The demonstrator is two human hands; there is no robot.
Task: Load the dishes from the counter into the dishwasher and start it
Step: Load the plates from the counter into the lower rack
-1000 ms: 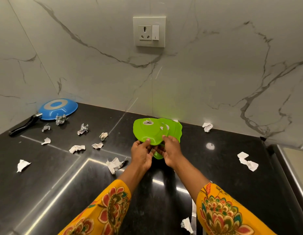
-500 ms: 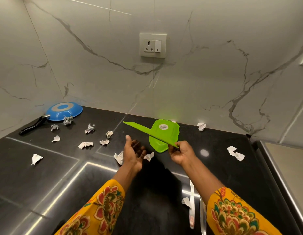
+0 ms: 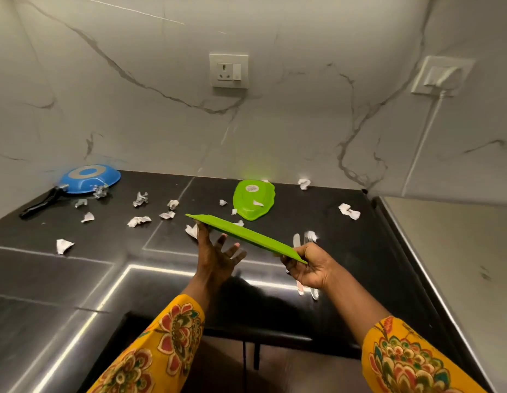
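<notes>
Nearest the camera, 2 forearms in yellow floral sleeves (image 3: 172,336) extend over the black counter (image 3: 76,279). The right hand (image 3: 309,268) pinches the near end of a green plate (image 3: 243,236), thumb on top and fingers curled beneath; the plate is held edge-on above the counter, tilted, with its far end higher. The left hand (image 3: 218,256) is under the plate's far end, palm up, fingers straight and spread, thumb tip touching the plate's underside. Cutlery (image 3: 303,242) lies on the counter, partly hidden behind the right hand. Farther back, a second green plate (image 3: 253,204) lies upside down near the wall, among scattered crumpled paper scraps (image 3: 138,221). At the far left corner, a blue pan (image 3: 89,178) rests upside down, its black handle pointing toward the camera. A wall socket (image 3: 229,70) sits on the marble backsplash.
</notes>
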